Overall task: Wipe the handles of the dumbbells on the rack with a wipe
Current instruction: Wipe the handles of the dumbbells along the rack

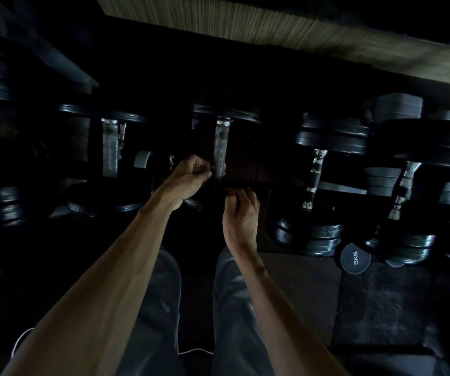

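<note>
I see my left hand (191, 172) reached forward, fingers curled against the lower end of the middle dumbbell handle (221, 147); too dark to tell if it holds a wipe. My right hand (241, 213) hangs just below, fingers curled, contents unclear. One weight (354, 258) reads "5KG". The handle is scuffed, dull metal, on the rack (248, 169).

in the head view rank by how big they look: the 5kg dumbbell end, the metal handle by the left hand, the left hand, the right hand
1. Metal handle, longest.
2. Right hand and left hand: look alike; the right is nearer the camera, so unranked.
3. 5KG dumbbell end, smallest, though close to the hands.
</note>
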The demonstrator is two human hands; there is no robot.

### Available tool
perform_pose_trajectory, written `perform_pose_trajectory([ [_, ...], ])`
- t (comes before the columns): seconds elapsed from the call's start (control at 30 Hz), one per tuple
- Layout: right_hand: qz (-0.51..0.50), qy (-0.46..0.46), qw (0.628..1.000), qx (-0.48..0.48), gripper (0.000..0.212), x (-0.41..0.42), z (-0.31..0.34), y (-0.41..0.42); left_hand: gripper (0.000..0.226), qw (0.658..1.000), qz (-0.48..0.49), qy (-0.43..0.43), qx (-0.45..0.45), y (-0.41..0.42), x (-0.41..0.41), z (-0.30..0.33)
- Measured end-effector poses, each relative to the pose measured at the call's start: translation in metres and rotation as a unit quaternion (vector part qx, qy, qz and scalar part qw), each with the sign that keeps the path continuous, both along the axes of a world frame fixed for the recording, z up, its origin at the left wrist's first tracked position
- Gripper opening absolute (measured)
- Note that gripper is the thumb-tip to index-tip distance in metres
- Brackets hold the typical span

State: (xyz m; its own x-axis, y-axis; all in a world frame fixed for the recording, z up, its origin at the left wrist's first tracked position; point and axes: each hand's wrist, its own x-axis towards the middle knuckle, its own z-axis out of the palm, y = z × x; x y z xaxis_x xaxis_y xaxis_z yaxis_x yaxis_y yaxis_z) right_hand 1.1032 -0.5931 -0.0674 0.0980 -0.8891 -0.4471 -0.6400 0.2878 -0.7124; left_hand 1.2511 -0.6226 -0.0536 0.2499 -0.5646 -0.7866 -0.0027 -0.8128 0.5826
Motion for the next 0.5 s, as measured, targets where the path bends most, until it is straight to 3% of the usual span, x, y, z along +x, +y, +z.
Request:
perform_pose_trajectory([
  [0.17,-0.011,-0.009,1.000,0.004,0.044,0.002,0.008,-0.002,0.017,0.999,-0.013,-0.032,-0.008,0.000,-0.001,-0.006],
  [0.23,-0.018,-0.005,1.000,0.012,0.038,0.001,0.008,-0.002,0.027,0.995,-0.050,-0.082,-0.020,0.004,-0.005,-0.007],
  [0.3,-0.024,-0.001,1.000,0.019,0.039,0.002,0.009,-0.002,0.018,0.988,-0.084,-0.130,-0.021,0.002,-0.008,-0.009],
  [0.5,-0.013,0.001,0.999,0.033,0.042,0.001,0.009,-0.003,0.026,0.993,-0.090,-0.071,0.004,-0.008,-0.002,-0.010],
])
